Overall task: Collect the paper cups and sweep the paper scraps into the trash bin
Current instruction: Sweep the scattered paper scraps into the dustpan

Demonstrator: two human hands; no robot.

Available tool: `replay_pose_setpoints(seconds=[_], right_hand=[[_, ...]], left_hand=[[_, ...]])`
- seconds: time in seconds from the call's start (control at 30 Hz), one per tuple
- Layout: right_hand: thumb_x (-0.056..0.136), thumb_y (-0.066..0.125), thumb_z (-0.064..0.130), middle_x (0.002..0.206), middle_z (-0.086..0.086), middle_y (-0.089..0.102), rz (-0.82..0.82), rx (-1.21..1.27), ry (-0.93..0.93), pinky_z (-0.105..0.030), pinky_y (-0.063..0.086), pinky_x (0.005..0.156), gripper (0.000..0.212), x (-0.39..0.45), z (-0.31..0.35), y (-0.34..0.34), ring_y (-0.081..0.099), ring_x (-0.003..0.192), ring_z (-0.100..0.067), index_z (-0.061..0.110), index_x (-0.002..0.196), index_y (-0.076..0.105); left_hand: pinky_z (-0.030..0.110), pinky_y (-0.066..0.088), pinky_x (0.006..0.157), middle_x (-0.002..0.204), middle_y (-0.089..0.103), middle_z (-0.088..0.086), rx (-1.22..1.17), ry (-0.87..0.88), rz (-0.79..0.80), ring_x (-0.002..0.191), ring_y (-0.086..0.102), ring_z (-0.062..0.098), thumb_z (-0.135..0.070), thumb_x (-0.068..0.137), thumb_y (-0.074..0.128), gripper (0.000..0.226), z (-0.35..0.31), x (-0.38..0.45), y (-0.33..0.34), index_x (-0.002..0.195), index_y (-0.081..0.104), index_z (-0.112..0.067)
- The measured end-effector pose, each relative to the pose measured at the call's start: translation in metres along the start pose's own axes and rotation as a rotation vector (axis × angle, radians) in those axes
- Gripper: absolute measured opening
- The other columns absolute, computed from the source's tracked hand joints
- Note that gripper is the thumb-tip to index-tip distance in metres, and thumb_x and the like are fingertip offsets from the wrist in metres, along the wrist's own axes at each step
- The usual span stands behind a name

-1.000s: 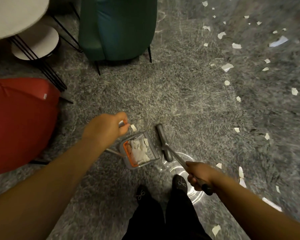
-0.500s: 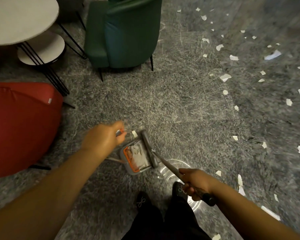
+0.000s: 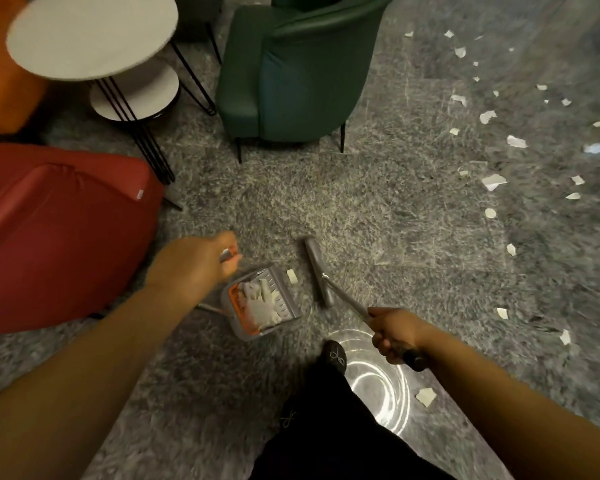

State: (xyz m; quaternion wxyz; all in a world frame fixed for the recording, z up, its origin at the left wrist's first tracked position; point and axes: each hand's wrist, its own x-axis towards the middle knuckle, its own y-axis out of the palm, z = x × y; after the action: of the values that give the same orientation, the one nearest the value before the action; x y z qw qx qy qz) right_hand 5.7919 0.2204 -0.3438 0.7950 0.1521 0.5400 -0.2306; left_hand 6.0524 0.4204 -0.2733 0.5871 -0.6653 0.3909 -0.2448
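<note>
**Broom drawn back for another stroke**

The broom head, which was against the dustpan mouth half a second ago, has swung back to the right and now stands apart from it. One scrap lies on the carpet between them, just off the pan's lip (likely the target of the next push).

The left hand has its fingers curled round the pan's upright handle, tilting the pan so its mouth faces the broom. The right hand is clamped on the broom shaft near its dark end, low enough for short strokes. White scraps already fill the pan; many scraps remain scattered far right. No cups or bin are visible.
</note>
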Motion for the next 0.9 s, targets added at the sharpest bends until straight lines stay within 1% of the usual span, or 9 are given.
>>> replay_pose_setpoints(seconds=[0.13, 0.2, 0.27, 0.43, 0.53, 0.6, 0.73, 0.83, 0.9], right_hand=[[0.096, 0.034, 0.007, 0.050, -0.001, 0.042, 0.027, -0.053, 0.038, -0.013, 0.027, 0.040, 0.025, 0.030, 0.034, -0.006, 0.036, 0.035, -0.008, 0.019, 0.112, 0.049], [0.096, 0.034, 0.008, 0.051, -0.001, 0.043, 0.034, -0.066, 0.046, -0.014, 0.027, 0.040, 0.026, 0.044, 0.050, -0.007, 0.037, 0.036, -0.009, 0.025, 0.101, 0.054], [0.097, 0.035, 0.012, 0.052, -0.002, 0.043, 0.036, -0.085, 0.076, -0.015, 0.028, 0.039, 0.018, 0.056, 0.063, -0.007, 0.037, 0.036, -0.010, 0.018, 0.089, 0.050], [0.098, 0.036, 0.018, 0.049, -0.003, 0.042, 0.067, -0.152, 0.114, -0.016, 0.028, 0.039, 0.022, 0.073, 0.072, -0.001, 0.037, 0.035, -0.011, 0.017, 0.079, 0.045], [0.097, 0.036, 0.014, 0.045, 0.000, 0.044, 0.086, -0.167, 0.127, -0.015, 0.029, 0.039, 0.020, 0.076, 0.068, 0.008, 0.038, 0.034, -0.010, 0.022, 0.087, 0.050], [0.097, 0.036, 0.016, 0.044, 0.001, 0.045, 0.111, -0.171, 0.145, -0.014, 0.031, 0.039, 0.019, 0.076, 0.063, 0.016, 0.039, 0.034, -0.010, 0.023, 0.089, 0.052], [0.100, 0.035, 0.024, 0.043, 0.003, 0.041, 0.194, -0.109, 0.216, -0.013, 0.028, 0.040, 0.026, 0.069, 0.053, 0.034, 0.038, 0.034, -0.008, 0.021, 0.077, 0.046], [0.100, 0.038, 0.022, 0.046, 0.005, 0.042, 0.189, 0.048, 0.192, -0.012, 0.027, 0.036, 0.016, 0.056, 0.042, 0.044, 0.038, 0.035, -0.005, 0.025, 0.103, 0.053], [0.100, 0.040, 0.019, 0.046, 0.006, 0.043, 0.172, 0.076, 0.148, -0.013, 0.028, 0.036, 0.026, 0.044, 0.031, 0.050, 0.038, 0.035, -0.005, 0.029, 0.123, 0.047]], left_hand=[[0.030, 0.023, 0.047, 0.058, 0.044, -0.006, 0.008, -0.005, 0.060, 0.053, 0.043, 0.018, -0.039, 0.094, 0.058, 0.018, 0.014, 0.028, -0.009, 0.098, 0.058, -0.021], [0.031, 0.031, 0.051, 0.066, 0.053, 0.000, 0.008, 0.035, 0.093, 0.059, 0.049, 0.021, -0.037, 0.095, 0.057, 0.018, 0.022, 0.043, -0.013, 0.098, 0.058, -0.019], [0.033, 0.035, 0.054, 0.067, 0.052, 0.003, 0.014, 0.076, 0.101, 0.060, 0.048, 0.023, -0.035, 0.095, 0.057, 0.019, 0.028, 0.058, -0.015, 0.097, 0.057, -0.016], [0.031, 0.025, 0.052, 0.068, 0.048, -0.002, 0.026, 0.104, 0.099, 0.058, 0.041, 0.019, -0.038, 0.095, 0.055, 0.018, 0.036, 0.083, -0.011, 0.098, 0.055, -0.020], [0.032, 0.027, 0.051, 0.070, 0.053, -0.002, 0.056, 0.134, 0.092, 0.058, 0.043, 0.019, -0.041, 0.096, 0.051, 0.020, 0.039, 0.091, -0.007, 0.098, 0.053, -0.021], [0.032, 0.022, 0.047, 0.063, 0.044, -0.006, 0.077, 0.149, 0.082, 0.052, 0.038, 0.015, -0.042, 0.097, 0.050, 0.021, 0.042, 0.095, -0.005, 0.097, 0.052, -0.021], [0.029, 0.015, 0.042, 0.054, 0.032, -0.009, 0.085, 0.151, 0.051, 0.045, 0.030, 0.007, -0.042, 0.096, 0.052, 0.021, 0.048, 0.097, -0.006, 0.096, 0.053, -0.021], [0.028, 0.018, 0.042, 0.053, 0.036, -0.007, 0.046, 0.147, 0.030, 0.046, 0.033, 0.013, -0.043, 0.094, 0.056, 0.021, 0.055, 0.093, -0.006, 0.096, 0.055, -0.022], [0.029, 0.026, 0.043, 0.055, 0.048, -0.001, 0.024, 0.160, 0.022, 0.049, 0.043, 0.020, -0.043, 0.093, 0.058, 0.021, 0.059, 0.088, -0.009, 0.097, 0.057, -0.022]])
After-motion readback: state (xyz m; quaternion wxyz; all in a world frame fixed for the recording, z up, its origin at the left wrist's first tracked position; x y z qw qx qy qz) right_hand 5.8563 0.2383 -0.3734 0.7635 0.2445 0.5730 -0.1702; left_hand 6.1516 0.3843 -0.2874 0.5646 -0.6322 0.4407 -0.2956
